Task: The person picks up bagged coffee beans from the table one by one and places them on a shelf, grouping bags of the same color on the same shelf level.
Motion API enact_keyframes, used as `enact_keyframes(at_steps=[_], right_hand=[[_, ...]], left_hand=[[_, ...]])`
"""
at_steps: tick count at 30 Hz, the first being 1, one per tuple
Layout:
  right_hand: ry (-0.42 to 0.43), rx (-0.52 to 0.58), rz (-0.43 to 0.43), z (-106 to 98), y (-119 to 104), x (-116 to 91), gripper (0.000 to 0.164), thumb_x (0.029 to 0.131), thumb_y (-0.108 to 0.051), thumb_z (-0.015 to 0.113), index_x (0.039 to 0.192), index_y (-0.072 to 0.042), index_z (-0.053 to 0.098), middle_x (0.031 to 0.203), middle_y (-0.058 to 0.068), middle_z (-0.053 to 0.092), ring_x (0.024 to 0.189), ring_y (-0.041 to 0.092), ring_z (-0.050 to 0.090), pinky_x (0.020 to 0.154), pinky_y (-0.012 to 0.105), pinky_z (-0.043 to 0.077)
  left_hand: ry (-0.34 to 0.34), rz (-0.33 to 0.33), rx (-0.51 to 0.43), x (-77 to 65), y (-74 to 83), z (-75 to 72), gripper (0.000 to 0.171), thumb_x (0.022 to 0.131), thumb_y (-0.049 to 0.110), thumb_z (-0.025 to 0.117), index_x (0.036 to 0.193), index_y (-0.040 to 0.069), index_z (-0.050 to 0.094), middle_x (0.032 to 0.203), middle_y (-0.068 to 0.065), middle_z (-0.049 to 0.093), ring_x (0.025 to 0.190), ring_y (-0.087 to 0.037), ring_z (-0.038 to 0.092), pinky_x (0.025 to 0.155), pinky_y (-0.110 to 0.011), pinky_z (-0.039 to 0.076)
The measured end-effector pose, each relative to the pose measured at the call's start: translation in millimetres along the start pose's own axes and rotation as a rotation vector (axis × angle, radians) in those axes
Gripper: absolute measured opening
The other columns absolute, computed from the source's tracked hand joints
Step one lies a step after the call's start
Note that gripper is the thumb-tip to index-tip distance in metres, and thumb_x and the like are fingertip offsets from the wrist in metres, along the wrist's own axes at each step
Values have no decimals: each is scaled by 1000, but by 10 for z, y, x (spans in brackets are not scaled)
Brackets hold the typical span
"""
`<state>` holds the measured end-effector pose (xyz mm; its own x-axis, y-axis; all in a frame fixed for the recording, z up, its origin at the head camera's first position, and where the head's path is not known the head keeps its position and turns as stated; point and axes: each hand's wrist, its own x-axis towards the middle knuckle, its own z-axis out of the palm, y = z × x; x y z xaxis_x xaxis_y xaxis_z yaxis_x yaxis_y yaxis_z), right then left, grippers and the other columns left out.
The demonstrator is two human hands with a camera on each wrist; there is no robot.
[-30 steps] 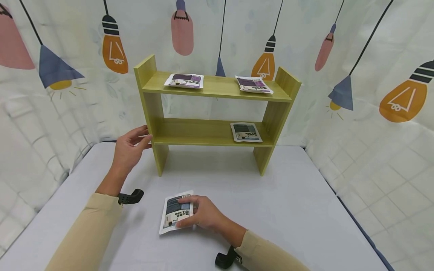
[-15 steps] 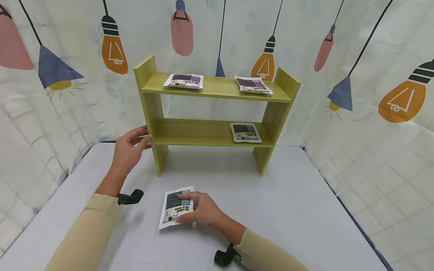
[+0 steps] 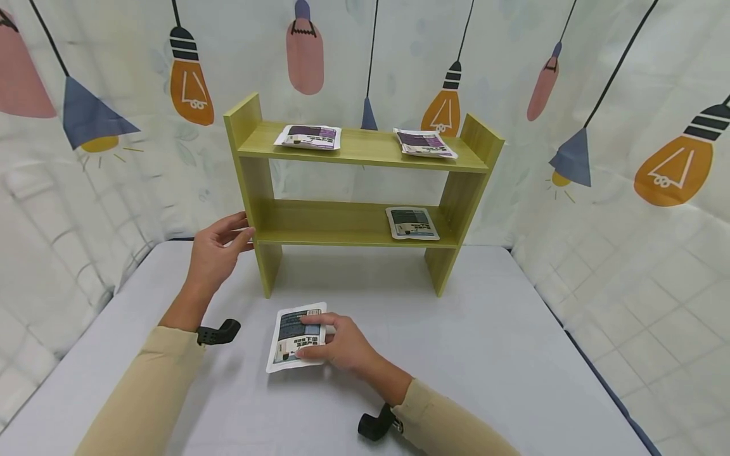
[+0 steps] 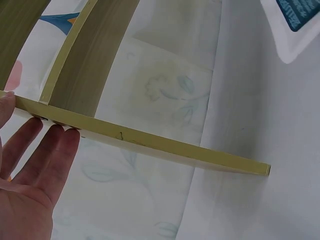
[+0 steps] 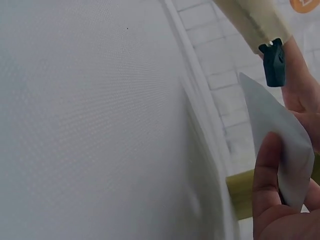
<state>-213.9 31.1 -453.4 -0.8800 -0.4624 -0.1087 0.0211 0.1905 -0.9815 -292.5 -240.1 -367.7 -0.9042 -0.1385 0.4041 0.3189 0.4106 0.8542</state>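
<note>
My right hand pinches a white pouch with a dark label and printed text, held tilted low over the table. The right wrist view shows the thumb across the pale back of the pouch. My left hand rests its fingertips on the outer left side of a green wooden shelf. In the left wrist view the fingers lie nearly straight against the side panel, with the thumb at its front edge.
Two purple-label pouches, a left one and a right one, lie on the upper board. A dark-label pouch lies at the right of the lower board. The white-covered table meets a patterned curtain behind.
My right hand has moved slightly away from me, toward the shelf, with the pouch in its grip. The left hand has stayed at the shelf's side.
</note>
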Motion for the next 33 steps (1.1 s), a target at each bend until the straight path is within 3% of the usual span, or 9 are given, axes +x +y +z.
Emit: enact_keyframes(at_steps=[22,33], right_hand=[[31,23,-39,-91,-196,106,57,77,-12,91,128,-31,72,129,1,62,90,16,73,75,26,63],[27,66,-82,-133,-312,150,60,78,-5,89,131,-28,71,115,3,70,86,16,75,73,26,63]], left_hand=[[18,-6,29,6,-37,3,51,101,39,64,149,25,55,147,-7,60,120,-14,66,80,-9,56],[15,-2,23,22,-53,16,51,101,36,64,150,23,55,147,-8,60,125,-28,65,79,-9,56]])
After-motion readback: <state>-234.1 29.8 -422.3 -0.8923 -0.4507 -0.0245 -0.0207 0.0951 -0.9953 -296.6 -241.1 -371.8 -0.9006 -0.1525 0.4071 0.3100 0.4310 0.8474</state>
